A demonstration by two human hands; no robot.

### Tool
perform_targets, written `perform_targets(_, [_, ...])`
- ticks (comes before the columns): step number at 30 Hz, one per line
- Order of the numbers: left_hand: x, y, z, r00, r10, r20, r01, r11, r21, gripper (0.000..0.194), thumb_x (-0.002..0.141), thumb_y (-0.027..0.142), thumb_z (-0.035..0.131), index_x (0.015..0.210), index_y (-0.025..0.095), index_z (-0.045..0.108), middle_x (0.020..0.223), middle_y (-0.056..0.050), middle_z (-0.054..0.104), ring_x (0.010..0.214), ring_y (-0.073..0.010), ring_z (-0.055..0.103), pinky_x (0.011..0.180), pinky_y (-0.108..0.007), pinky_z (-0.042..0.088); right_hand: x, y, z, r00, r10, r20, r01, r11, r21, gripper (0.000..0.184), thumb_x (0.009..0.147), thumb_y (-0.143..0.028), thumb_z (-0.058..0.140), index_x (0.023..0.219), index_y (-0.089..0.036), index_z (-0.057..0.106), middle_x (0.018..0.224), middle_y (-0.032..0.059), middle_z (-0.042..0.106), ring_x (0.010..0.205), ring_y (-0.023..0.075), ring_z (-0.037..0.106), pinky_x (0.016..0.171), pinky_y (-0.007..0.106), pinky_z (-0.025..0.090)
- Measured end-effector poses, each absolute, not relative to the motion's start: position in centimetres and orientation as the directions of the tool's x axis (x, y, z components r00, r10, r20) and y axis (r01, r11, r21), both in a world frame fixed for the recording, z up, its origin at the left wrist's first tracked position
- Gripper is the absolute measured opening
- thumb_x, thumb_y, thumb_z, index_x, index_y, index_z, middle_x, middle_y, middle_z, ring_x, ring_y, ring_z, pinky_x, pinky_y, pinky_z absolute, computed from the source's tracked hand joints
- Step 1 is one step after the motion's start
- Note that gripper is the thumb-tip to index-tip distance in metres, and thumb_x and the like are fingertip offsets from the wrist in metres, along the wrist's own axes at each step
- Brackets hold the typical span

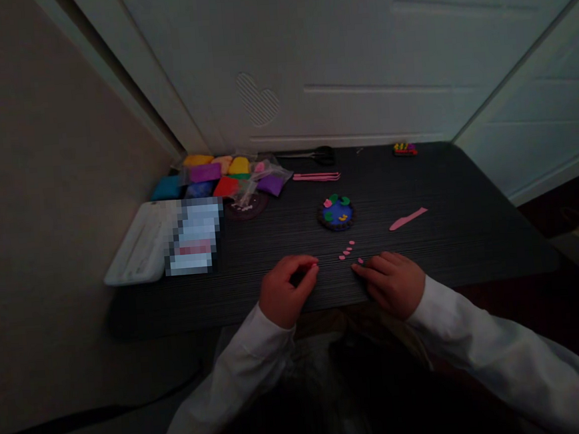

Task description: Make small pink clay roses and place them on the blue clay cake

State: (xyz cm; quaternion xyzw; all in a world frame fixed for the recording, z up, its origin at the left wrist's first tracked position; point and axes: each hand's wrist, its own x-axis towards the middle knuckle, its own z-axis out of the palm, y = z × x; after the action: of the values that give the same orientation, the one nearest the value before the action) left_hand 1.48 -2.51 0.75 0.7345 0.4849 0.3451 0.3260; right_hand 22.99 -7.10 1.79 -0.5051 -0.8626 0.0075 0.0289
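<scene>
My left hand (289, 290) is closed in a pinch at the table's front edge, with a tiny bit of pink clay (315, 264) showing between thumb and fingertips. My right hand (393, 282) rests low over the tabletop, its index finger stretched out and the others loosely bent. That fingertip lies beside a small pink clay piece (360, 260). Several flat pink clay pieces (347, 252) form a slanting row between the hands. Just beyond them sits a round clay pond (338, 213) with a dark braided rim, blue middle, green leaves and a pink flower.
To the right lies a pink clay knife (408, 219). Pink tweezers (316, 177) and black-handled scissors (322, 154) are at the back. Bagged coloured clay (206, 173) piles up behind a white case (144, 245) on the left. A small colourful object (404, 149) stands back right.
</scene>
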Motion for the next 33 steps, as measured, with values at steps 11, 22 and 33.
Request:
perform_targets(11, [1.4,-2.5,0.7,0.29,0.933,0.212,0.479,-0.333,0.812,0.017,0.071,0.027,0.05,0.083,0.02,0.059,0.079,-0.001,0.063,0.071,-0.0123,0.057,0.068,-0.025,0.046,23.1,-7.2,1.9,-0.487,0.871,0.06,0.868,0.491,-0.073,0.036,0.075,-0.021,0.044,0.11,-0.018,0.05,0.087,0.0069,0.056,0.075,0.0175,0.044,0.067,0.031,0.033])
perform_targets(22, [1.5,-2.5,0.8,0.29,0.939,0.183,0.514,-0.315,0.798,0.017,0.072,0.028,0.051,0.083,0.02,0.059,0.079,-0.001,0.062,0.071,-0.0115,0.057,0.068,-0.024,0.045,23.4,-6.5,0.7,-0.327,0.928,0.181,0.844,0.373,-0.386,0.023,0.08,-0.025,0.043,0.097,-0.021,0.058,0.082,0.0042,0.059,0.075,0.0137,0.052,0.067,0.027,0.037])
perform_targets(33, [1.4,-2.5,0.8,0.301,0.937,0.179,0.503,-0.316,0.805,0.017,0.072,0.027,0.051,0.084,0.019,0.059,0.08,0.0,0.062,0.071,-0.0103,0.056,0.069,-0.023,0.045,23.1,-6.3,0.8,-0.248,0.949,0.195,0.829,0.312,-0.464,0.018,0.077,-0.027,0.048,0.088,-0.019,0.06,0.08,0.0043,0.059,0.074,0.0139,0.053,0.069,0.028,0.042])
